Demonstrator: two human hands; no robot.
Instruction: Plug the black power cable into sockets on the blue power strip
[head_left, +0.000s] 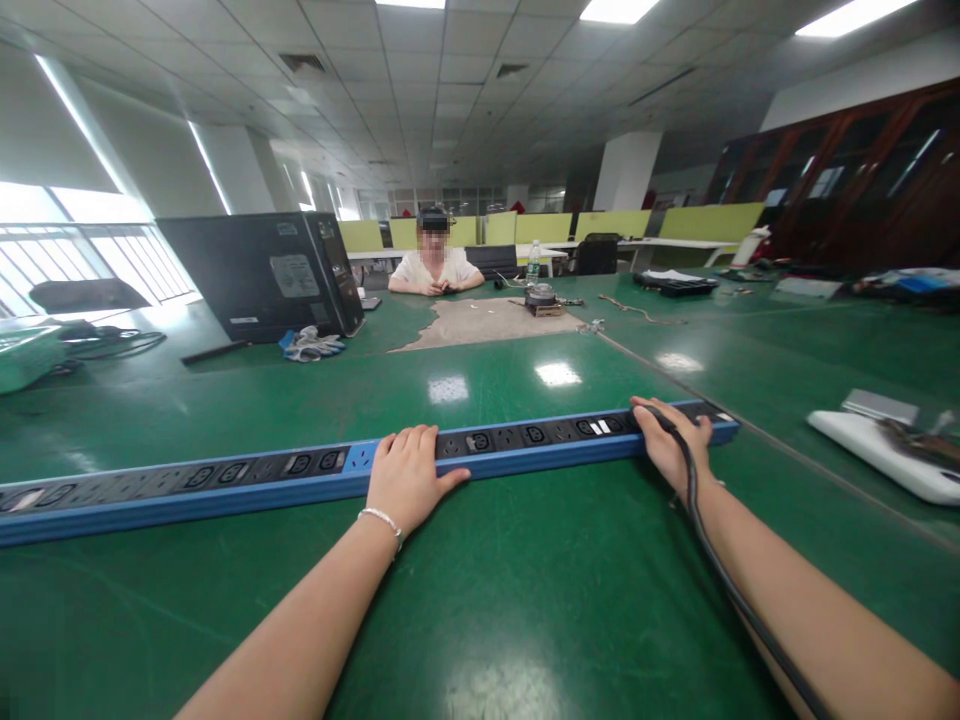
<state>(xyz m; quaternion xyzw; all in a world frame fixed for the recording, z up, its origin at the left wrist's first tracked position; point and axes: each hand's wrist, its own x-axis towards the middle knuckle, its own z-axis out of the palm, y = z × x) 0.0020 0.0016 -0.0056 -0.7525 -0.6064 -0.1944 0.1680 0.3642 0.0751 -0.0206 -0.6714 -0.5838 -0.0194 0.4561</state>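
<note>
A long blue power strip with black sockets lies across the green table, running from the left edge of the view to the right. My left hand is laid over its middle, fingers across the top and thumb along the front side, gripping it. Near the strip's right end, my right hand is closed around the plug end of a black power cord. That plug sits at the sockets, mostly covered by my fingers; how deep it is cannot be seen. The cord trails down along my right forearm.
A black computer case and work gloves stand back left. Across the green table sits another person. A water bottle is near them. A white device lies at right.
</note>
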